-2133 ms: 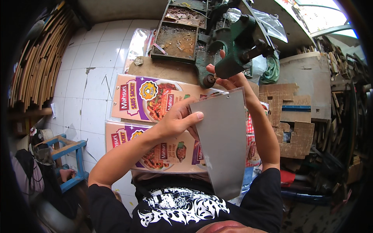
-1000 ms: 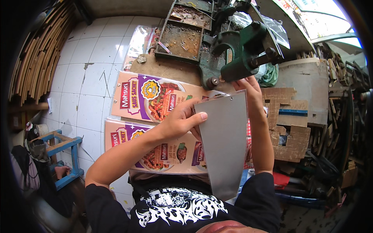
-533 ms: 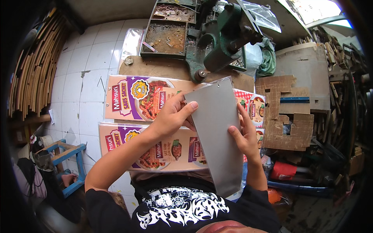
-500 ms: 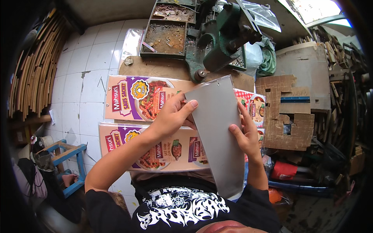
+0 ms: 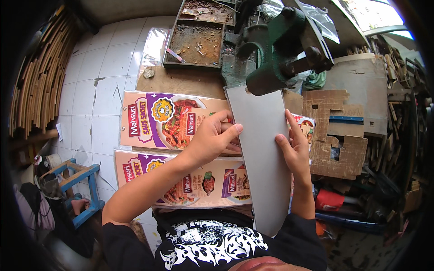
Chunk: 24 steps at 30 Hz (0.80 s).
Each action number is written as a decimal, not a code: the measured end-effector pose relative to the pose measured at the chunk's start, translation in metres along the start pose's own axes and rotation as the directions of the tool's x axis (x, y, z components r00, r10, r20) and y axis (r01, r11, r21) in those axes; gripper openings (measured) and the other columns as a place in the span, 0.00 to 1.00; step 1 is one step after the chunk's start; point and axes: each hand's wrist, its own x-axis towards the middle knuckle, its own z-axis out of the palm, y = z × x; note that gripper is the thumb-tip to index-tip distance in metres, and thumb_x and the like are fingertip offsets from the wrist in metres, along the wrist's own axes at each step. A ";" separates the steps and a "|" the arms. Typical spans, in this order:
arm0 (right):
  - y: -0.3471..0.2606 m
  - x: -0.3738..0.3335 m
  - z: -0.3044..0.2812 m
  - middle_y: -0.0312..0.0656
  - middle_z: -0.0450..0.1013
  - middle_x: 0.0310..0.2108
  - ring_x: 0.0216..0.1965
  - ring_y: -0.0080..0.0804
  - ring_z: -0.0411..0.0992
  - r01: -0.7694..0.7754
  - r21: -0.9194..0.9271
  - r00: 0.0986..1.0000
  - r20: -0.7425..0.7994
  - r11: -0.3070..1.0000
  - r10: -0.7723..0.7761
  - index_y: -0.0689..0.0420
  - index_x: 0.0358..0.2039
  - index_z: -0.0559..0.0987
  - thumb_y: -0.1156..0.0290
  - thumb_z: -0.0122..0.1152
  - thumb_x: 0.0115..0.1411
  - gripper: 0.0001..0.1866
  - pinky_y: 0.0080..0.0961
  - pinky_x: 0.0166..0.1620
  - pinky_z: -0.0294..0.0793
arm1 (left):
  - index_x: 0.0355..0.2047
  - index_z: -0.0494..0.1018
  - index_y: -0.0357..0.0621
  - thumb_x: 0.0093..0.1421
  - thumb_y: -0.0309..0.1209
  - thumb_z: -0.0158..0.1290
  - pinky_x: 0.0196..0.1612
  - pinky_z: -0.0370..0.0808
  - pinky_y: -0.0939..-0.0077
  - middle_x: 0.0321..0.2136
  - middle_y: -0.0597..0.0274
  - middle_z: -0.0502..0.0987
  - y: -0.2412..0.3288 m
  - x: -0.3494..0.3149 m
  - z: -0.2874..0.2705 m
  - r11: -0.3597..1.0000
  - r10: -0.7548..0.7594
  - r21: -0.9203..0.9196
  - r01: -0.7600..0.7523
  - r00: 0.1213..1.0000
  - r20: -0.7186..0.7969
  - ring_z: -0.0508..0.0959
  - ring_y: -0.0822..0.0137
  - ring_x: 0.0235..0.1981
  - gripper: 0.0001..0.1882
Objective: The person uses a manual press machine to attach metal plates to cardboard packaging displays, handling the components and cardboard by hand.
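We hold a grey panel (image 5: 264,158) with its far end under the green press (image 5: 273,67), left hand (image 5: 211,139) and right hand (image 5: 295,156) each pinching one long edge.

Long, plain grey sheet (image 5: 264,167), smooth-faced, pinched at its left edge by left grip (image 5: 216,137), right grip (image 5: 294,153) touching the opposite edge; far end beyond both.
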 end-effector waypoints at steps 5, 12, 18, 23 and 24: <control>0.004 0.001 0.001 0.56 0.66 0.60 0.58 0.35 0.68 -0.003 -0.003 1.000 -0.009 1.000 0.003 0.66 0.67 0.57 0.79 0.57 0.62 0.34 0.28 0.59 0.67 | 0.48 0.65 0.32 0.68 0.30 0.48 0.38 0.83 0.74 0.35 0.51 0.80 0.002 -0.001 0.003 0.999 -0.009 -0.034 0.009 1.000 -0.008 0.82 0.65 0.37 0.14; 0.003 0.000 0.001 0.55 0.66 0.60 0.58 0.36 0.68 -0.025 0.038 1.000 -0.001 0.999 0.025 0.67 0.67 0.57 0.80 0.56 0.62 0.34 0.27 0.59 0.66 | 0.47 0.64 0.31 0.68 0.29 0.48 0.38 0.83 0.75 0.35 0.50 0.80 -0.001 -0.001 0.001 0.998 -0.023 -0.058 0.023 1.000 0.006 0.82 0.65 0.36 0.13; -0.002 -0.003 0.001 0.54 0.66 0.60 0.57 0.35 0.68 -0.037 0.036 0.999 0.004 0.999 0.037 0.66 0.67 0.57 0.79 0.57 0.62 0.33 0.27 0.58 0.67 | 0.46 0.64 0.30 0.68 0.28 0.48 0.37 0.83 0.74 0.34 0.49 0.79 0.000 -0.002 0.003 0.999 -0.015 -0.036 0.015 1.000 0.008 0.82 0.64 0.35 0.13; 0.004 -0.003 0.000 0.53 0.64 0.61 0.59 0.35 0.66 -0.014 -0.010 1.000 -0.006 1.000 0.014 0.66 0.66 0.58 0.78 0.58 0.62 0.33 0.28 0.60 0.66 | 0.46 0.64 0.30 0.67 0.28 0.47 0.38 0.84 0.74 0.34 0.48 0.80 0.001 -0.003 0.003 0.999 -0.021 -0.026 0.021 1.000 0.001 0.82 0.63 0.36 0.12; 0.005 -0.003 -0.001 0.53 0.64 0.62 0.60 0.35 0.66 -0.017 -0.012 1.000 -0.009 1.000 0.017 0.66 0.66 0.59 0.78 0.58 0.62 0.33 0.28 0.60 0.65 | 0.46 0.64 0.30 0.67 0.28 0.47 0.38 0.84 0.74 0.34 0.48 0.80 0.001 -0.002 0.004 0.999 -0.022 -0.026 0.022 1.000 0.005 0.82 0.63 0.36 0.12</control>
